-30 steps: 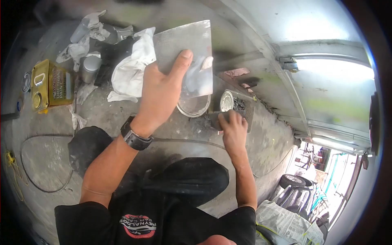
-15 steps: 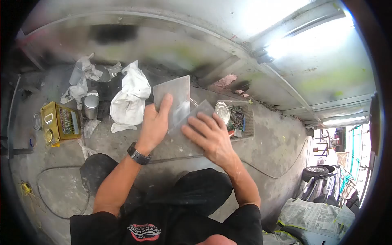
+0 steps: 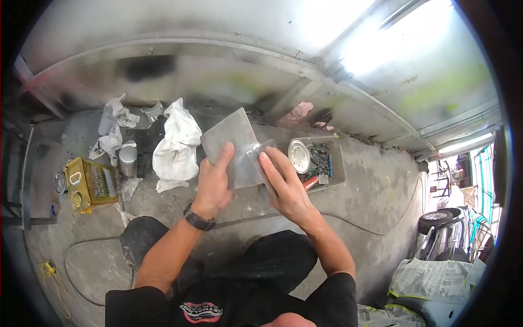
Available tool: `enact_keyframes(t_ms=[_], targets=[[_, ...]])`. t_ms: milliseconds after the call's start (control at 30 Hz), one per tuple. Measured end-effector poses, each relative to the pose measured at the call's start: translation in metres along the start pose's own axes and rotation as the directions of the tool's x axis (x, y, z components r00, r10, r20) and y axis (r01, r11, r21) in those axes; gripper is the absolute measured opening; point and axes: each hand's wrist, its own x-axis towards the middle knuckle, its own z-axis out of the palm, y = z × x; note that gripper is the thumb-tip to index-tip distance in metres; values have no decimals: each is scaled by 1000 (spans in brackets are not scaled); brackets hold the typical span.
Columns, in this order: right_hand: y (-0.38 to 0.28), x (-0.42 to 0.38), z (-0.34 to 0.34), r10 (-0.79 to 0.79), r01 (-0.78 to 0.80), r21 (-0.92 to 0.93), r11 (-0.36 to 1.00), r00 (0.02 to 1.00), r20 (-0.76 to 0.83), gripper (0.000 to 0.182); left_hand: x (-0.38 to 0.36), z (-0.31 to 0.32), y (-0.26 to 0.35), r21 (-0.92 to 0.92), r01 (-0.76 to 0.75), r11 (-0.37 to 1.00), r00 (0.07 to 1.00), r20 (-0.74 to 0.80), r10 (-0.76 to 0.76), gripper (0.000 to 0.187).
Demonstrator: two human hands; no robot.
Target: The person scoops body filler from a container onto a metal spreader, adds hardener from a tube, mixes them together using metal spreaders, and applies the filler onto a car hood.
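Note:
My left hand [image 3: 214, 182], with a dark watch at the wrist, grips a flat grey plate [image 3: 226, 139] by its lower left part, thumb on top. Closed round a smaller grey, partly see-through piece [image 3: 255, 155] is my right hand [image 3: 286, 188]. That piece stands tilted against the right side of the plate, its edge on the plate's surface. The fingers of my right hand lie along its outer face. Just right of my right hand is a round metal lid or can [image 3: 298, 156].
A basket [image 3: 339, 161] with small items and an orange-red object stands at the right. Leftward lie a white cloth [image 3: 177, 144], a silver can [image 3: 128, 159], a yellow metal tin [image 3: 91, 184] and crumpled paper [image 3: 109, 143]. A hose [image 3: 376, 233] crosses the floor.
My right hand has turned and its piece has gone from lying flatter to standing steeper against the plate. The plate has tilted in my left hand. The camera view has shifted slightly.

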Motion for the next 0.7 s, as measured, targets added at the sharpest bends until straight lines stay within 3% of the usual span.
enact_keyframes(t_ms=[100,167,200,267,300,333,400,433,467,533,600,633,667,700], targets=[[20,-12,-10,-20,36,-169,985,995,94,69,5,-15,-4,73,-11,997,1000,-20,12,36],[38,-29,-8,-11,54,-292,955,989,147,66,2,-9,6,17,-22,1000,1000,2,22,36],[42,-35,-2,102,-97,-92,991,994,47,62,1,-6,10,-7,-17,1000,1000,17,18,36],[49,-41,6,362,-316,331,889,928,-87,55,1,-9,6,4,106,994,993,43,-106,37],[54,-38,9,690,-496,755,430,719,80,54,0,-15,-1,33,187,982,980,68,-189,37],[54,-33,15,753,-470,860,200,635,172,61,-2,-17,-13,72,276,958,954,96,-282,38],[56,-24,25,834,-242,934,-264,429,346,80,-11,-10,-38,53,351,935,933,66,-354,40],[54,-25,22,781,-337,865,-371,391,487,75,-17,-6,-48,31,369,929,926,69,-371,41],[32,-13,13,807,-356,870,-342,363,466,69,-21,-3,-56,6,382,924,922,63,-382,41],[38,-27,30,546,-251,922,-296,747,379,65,-20,-1,-57,106,328,939,943,19,-332,44],[94,-54,47,509,-394,916,-70,776,372,69,-14,-13,-47,217,259,941,966,-35,-258,44],[115,-66,26,625,-523,765,375,753,208,70,-11,-18,-40,246,223,943,975,-48,-218,44],[149,-79,17,765,-760,407,507,614,194,50,-7,-21,-32,271,180,945,984,-58,-171,44],[210,-126,65,700,-700,125,703,652,-292,31,-6,-23,-25,296,134,946,991,-69,-119,44]])
